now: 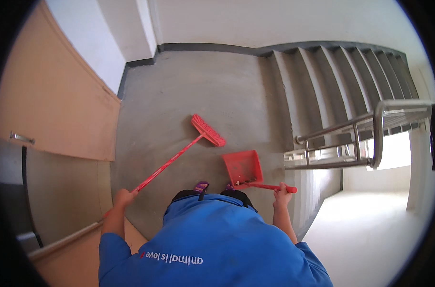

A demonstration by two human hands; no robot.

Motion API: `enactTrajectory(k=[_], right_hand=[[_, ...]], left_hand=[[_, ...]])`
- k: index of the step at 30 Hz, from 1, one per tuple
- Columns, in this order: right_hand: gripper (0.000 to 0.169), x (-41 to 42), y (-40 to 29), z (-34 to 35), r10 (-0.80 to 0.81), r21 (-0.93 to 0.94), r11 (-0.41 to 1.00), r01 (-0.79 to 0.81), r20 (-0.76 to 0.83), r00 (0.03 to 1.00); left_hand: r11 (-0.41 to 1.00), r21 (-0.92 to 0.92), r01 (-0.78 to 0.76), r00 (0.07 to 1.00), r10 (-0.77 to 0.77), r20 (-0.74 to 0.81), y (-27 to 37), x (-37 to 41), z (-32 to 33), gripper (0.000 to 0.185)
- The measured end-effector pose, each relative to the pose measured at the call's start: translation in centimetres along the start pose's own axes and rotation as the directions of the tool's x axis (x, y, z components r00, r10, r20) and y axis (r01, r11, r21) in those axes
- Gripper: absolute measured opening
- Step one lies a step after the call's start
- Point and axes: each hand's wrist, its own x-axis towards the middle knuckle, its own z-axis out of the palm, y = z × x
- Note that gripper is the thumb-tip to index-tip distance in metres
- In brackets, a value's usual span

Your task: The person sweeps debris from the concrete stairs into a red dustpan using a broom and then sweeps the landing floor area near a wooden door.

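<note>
My left hand (124,198) grips the long red handle of a push broom (167,163). The broom's red bristle head (208,130) is on or close to the grey concrete floor (160,104), ahead of my feet. In my right hand (282,195) is the red handle (269,187) of a long-handled dustpan. Its red plastic pan (241,166) lies to the right of the broom head and apart from it, with the open edge facing away from me. Small bits of debris (239,182) rest at the back of the pan.
Concrete stairs (321,79) rise to the right, with a metal handrail (346,127) beside them. An orange-tan door (56,97) with a metal handle (22,137) stands at the left. Purple sandals (201,186) are on my feet. A white wall (275,23) bounds the far side.
</note>
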Motion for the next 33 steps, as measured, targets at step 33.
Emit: enactTrajectory(k=[33], right_hand=[[0.015, 6.4, 4.8, 8.6, -0.018, -0.317, 0.878, 0.359, 0.728, 0.686]], left_hand=[[0.141, -0.901, 0.409, 0.798, -0.534, 0.279, -3.6, -32.1, 25.9, 0.039]])
